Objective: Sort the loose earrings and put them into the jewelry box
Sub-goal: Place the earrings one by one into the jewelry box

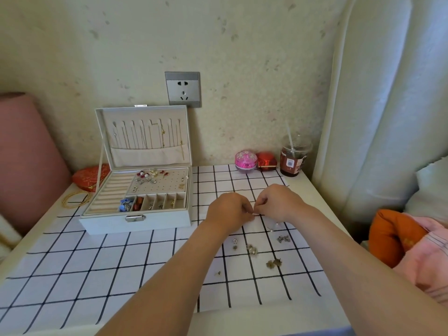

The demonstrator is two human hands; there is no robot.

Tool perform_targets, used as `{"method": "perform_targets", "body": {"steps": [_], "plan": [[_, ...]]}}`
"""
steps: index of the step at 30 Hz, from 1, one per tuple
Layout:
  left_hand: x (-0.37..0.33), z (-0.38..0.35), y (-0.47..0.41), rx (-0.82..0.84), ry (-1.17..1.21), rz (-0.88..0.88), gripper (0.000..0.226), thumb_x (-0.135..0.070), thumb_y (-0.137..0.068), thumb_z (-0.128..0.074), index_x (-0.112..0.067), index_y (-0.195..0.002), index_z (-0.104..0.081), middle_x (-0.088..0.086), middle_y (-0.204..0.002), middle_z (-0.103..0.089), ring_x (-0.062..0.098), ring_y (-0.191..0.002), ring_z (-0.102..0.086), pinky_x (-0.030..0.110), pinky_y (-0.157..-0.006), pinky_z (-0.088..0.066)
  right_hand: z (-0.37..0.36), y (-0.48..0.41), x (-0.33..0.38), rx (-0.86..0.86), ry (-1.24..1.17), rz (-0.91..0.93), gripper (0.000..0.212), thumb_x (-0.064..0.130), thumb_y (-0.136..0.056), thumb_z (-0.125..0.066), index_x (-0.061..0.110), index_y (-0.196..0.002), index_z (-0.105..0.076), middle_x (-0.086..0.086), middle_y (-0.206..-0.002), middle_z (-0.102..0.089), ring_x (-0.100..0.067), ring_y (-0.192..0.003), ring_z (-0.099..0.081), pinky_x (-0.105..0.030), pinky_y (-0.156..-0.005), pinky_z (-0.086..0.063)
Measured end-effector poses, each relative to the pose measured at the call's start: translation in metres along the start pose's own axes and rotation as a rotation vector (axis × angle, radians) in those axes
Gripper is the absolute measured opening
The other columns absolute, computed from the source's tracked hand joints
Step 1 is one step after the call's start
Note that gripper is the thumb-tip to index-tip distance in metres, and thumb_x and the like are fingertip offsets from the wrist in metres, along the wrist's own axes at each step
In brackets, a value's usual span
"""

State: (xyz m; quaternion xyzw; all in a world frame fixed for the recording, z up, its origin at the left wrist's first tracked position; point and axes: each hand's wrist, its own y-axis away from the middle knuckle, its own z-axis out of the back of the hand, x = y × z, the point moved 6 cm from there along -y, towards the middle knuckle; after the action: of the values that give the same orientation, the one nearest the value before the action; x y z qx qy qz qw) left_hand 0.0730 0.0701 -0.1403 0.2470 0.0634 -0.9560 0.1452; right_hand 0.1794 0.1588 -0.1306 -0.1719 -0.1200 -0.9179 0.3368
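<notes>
The white jewelry box (135, 221) stands open at the left of the checked cloth, with earrings pinned on its perforated panel (160, 181) and more in its small compartments. My left hand (229, 210) and my right hand (278, 202) meet fingertip to fingertip to the right of the box, both pinching one tiny earring (253, 212) that is barely visible. A small dangling piece (272, 227) lies just below my right hand. Several loose earrings (252, 249) lie scattered on the cloth nearer to me.
A pink round case (246, 161), a red case (266, 161) and a plastic cup with a straw (293, 161) stand at the back right by the wall. A red pouch (89, 177) and gold bangles (75, 198) lie left of the box.
</notes>
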Motion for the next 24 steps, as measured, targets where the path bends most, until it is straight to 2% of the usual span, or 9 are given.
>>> {"method": "perform_targets", "body": {"steps": [5,7,11,13,14,16,18,21,24], "plan": [[-0.001,0.002,-0.001,0.034,-0.037,-0.001,0.003,-0.03,-0.084,-0.068,-0.032,-0.086,-0.07,-0.01,-0.097,-0.068,0.014,-0.093,-0.062,0.029,-0.077,-0.052,-0.002,0.001,0.003,0.008,-0.039,0.035,0.013,0.03,-0.079,-0.076,0.04,-0.071,-0.072,0.021,-0.08,-0.068,-0.003,-0.083,-0.064,-0.033,-0.081,-0.058],[0.003,0.008,-0.001,0.031,-0.026,0.015,0.007,-0.023,-0.084,-0.064,-0.031,-0.082,-0.064,-0.01,-0.097,-0.067,0.014,-0.094,-0.061,0.03,-0.081,-0.053,-0.003,0.001,0.006,0.036,-0.049,0.06,0.016,0.026,-0.078,-0.076,0.041,-0.071,-0.074,0.022,-0.078,-0.068,-0.001,-0.082,-0.064,-0.033,-0.082,-0.057],[0.012,0.025,0.001,0.0,0.038,0.015,0.012,-0.018,-0.083,-0.063,-0.029,-0.082,-0.062,-0.013,-0.087,-0.064,0.012,-0.089,-0.061,0.029,-0.078,-0.053,-0.006,0.001,0.013,0.079,-0.076,0.099,0.011,0.023,-0.079,-0.08,0.033,-0.081,-0.078,0.019,-0.082,-0.071,-0.002,-0.085,-0.065,-0.031,-0.085,-0.056],[0.014,0.032,0.004,-0.019,0.084,-0.011,0.013,-0.016,-0.084,-0.062,-0.028,-0.089,-0.064,-0.012,-0.086,-0.064,0.011,-0.084,-0.06,0.026,-0.071,-0.051,-0.005,0.001,0.017,0.064,-0.105,0.11,0.008,0.022,-0.081,-0.079,0.028,-0.085,-0.08,0.017,-0.082,-0.072,-0.003,-0.085,-0.066,-0.029,-0.082,-0.055],[0.014,0.036,0.007,-0.034,0.108,-0.018,0.015,-0.016,-0.086,-0.06,-0.028,-0.092,-0.065,-0.011,-0.087,-0.065,0.01,-0.082,-0.06,0.023,-0.068,-0.048,-0.004,0.001,0.02,0.054,-0.157,0.112,0.006,0.021,-0.082,-0.078,0.026,-0.086,-0.08,0.017,-0.082,-0.072,-0.001,-0.081,-0.067,-0.026,-0.077,-0.054],[0.016,0.047,0.01,-0.075,0.135,-0.03,0.017,-0.016,-0.088,-0.059,-0.028,-0.095,-0.069,-0.01,-0.089,-0.066,0.008,-0.079,-0.059,0.02,-0.067,-0.045,-0.002,0.002,0.028,0.049,-0.347,0.087,0.005,0.018,-0.084,-0.076,0.02,-0.084,-0.08,0.015,-0.079,-0.073,-0.001,-0.061,-0.065,-0.019,-0.062,-0.049],[0.017,0.06,0.014,-0.111,0.141,-0.048,0.014,-0.018,-0.089,-0.061,-0.026,-0.094,-0.071,-0.011,-0.089,-0.067,0.003,-0.076,-0.058,0.019,-0.069,-0.044,0.002,0.005,0.036,0.045,-0.52,0.056,0.004,0.015,-0.082,-0.076,0.016,-0.082,-0.08,0.013,-0.085,-0.076,-0.01,-0.048,-0.06,-0.017,-0.055,-0.045],[0.023,0.083,0.021,-0.168,0.169,-0.051,0.007,-0.024,-0.091,-0.066,-0.026,-0.092,-0.072,-0.014,-0.087,-0.067,-0.006,-0.069,-0.055,0.009,-0.064,-0.038,0.008,0.009,0.051,0.055,-0.718,0.039,0.007,0.015,-0.082,-0.075,0.013,-0.087,-0.079,0.001,-0.09,-0.077,-0.012,-0.049,-0.051,-0.018,-0.046,-0.036],[0.037,0.097,0.031,-0.204,0.24,-0.043,0.005,-0.024,-0.09,-0.068,-0.027,-0.089,-0.071,-0.014,-0.081,-0.067,-0.007,-0.066,-0.059,0.008,-0.063,-0.04,0.008,0.008,0.068,0.1,-0.901,0.013,0.012,0.019,-0.087,-0.073,0.012,-0.097,-0.077,-0.006,-0.094,-0.077,-0.012,-0.052,-0.048,-0.022,-0.045,-0.032]]}}
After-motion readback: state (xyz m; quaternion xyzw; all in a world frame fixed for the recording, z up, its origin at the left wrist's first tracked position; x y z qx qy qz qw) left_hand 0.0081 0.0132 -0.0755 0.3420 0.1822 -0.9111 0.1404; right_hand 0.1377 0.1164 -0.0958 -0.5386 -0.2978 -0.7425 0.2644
